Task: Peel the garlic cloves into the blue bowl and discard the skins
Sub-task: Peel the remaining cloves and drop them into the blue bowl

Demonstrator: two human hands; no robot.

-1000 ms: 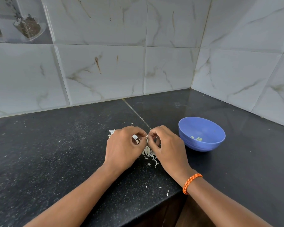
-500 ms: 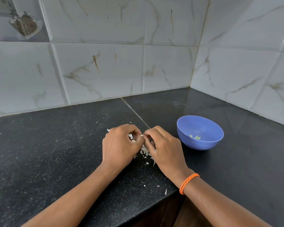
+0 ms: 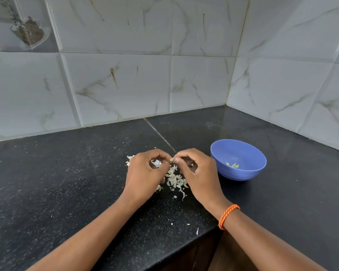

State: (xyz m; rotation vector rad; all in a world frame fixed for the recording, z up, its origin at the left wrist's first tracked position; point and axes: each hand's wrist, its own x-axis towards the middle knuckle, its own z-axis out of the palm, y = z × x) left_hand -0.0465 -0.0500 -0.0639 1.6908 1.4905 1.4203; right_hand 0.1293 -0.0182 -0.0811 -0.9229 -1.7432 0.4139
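While both sets of fingers (image 3: 167,160) meet over the heap, I read the grip as a 2-sided pinch: the left hand (image 3: 145,173) and the right hand (image 3: 198,173) each have thumb and forefinger curled in on 1 small clove (image 3: 172,159), which sits in the air between the fingertips, just above the tabletop (image 3: 67,182). The other fingers are tucked under, so I cannot tell whether anything else lies in the palms. Holding it from both ends makes sense to me, since 1 hand can steady the clove as the other picks at its skin. The clove itself is tiny and pale, mostly hidden by the fingertips, and I cannot say how much skin is on it.

Directly below the hands lies a loose pile of skins (image 3: 174,180), thin, whitish and curled, with stray flakes scattered toward the front edge; working right over it lets the peelings fall in 1 place for later discarding. The bowl (image 3: 238,159) stands just beside the right hand, close enough for a short drop, and holds a few pale greenish peeled cloves (image 3: 232,164) at its bottom. An orange band (image 3: 228,216) circles the right wrist. I judge the task to be partway through, with the skins not yet cleared.
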